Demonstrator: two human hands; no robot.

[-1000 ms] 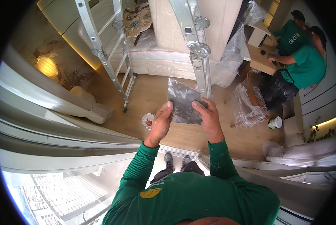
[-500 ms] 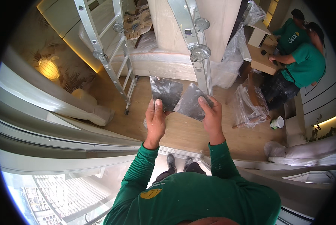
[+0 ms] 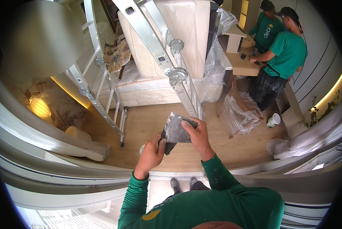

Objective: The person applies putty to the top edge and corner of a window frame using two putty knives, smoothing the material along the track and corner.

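My left hand (image 3: 150, 153) is closed on a dark grey putty blade (image 3: 170, 148), a thin flat plate. Most of this blade is hidden behind a second one. That second putty blade (image 3: 176, 130), grey and smeared with white, is pinched by my right hand (image 3: 200, 138), thumb on its upper face. The two blades overlap in front of me, above the wooden floor. Whether their faces touch, I cannot tell.
An aluminium folding ladder (image 3: 161, 59) straddles the floor ahead. Behind it stands a plastic-wrapped mattress (image 3: 167, 34). At right are a wrapped chair (image 3: 240, 116), a white bucket (image 3: 273, 120) and two co-workers (image 3: 285, 57) at a desk. A glowing lamp (image 3: 40, 107) is far left.
The blades, held side by side before, now overlap. Both hands have come closer together and lower in view. My view has shifted, with a blurred pale round shape now at upper left.
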